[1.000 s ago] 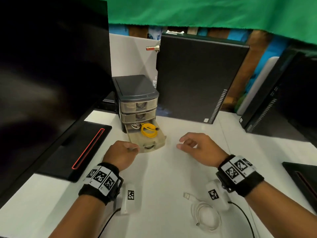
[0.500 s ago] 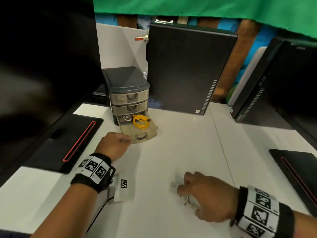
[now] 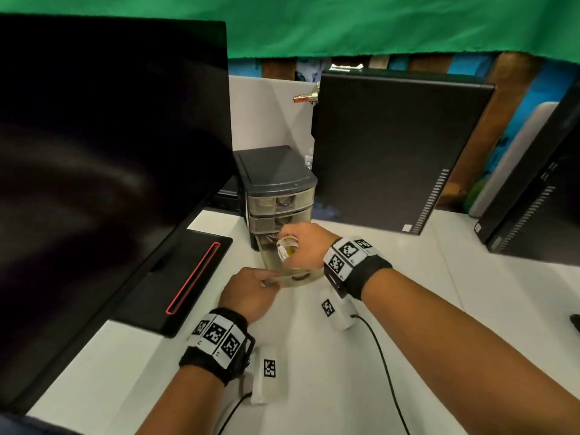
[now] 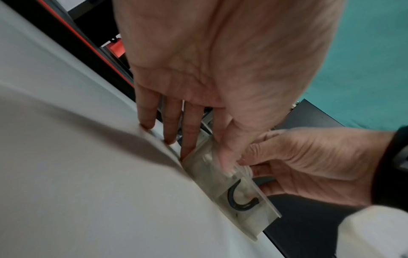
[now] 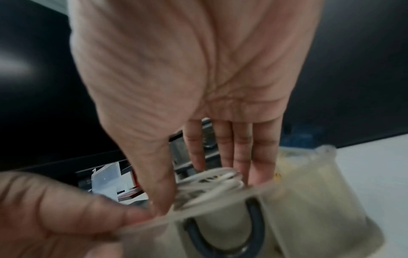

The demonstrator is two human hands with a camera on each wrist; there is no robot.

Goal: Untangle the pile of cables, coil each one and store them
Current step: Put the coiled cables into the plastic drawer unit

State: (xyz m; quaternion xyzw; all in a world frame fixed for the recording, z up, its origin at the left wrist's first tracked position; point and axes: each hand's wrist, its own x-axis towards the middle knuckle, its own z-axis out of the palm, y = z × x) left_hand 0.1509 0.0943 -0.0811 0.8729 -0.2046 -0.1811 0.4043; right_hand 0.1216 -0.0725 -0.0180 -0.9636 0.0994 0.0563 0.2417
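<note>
Evidently the storing step is under way. From the head view, the right hand holds a coiled white cable over the pulled-out bottom drawer of the small drawer unit, which stands at the back of the white desk beside the monitor base. A bit of yellow shows through the coil, seemingly a yellow cable already stored below. The left hand pinches the drawer's front left corner. No loose cable pile shows on the desk, so I judge this among the last to store; closing the drawer is left.

From the left wrist, the left hand has its thumb on the drawer's front lip, the other fingers straight down to the desk.

From the right wrist, the right hand's thumb and fingers curl round the white cable, just inside the drawer.
</note>
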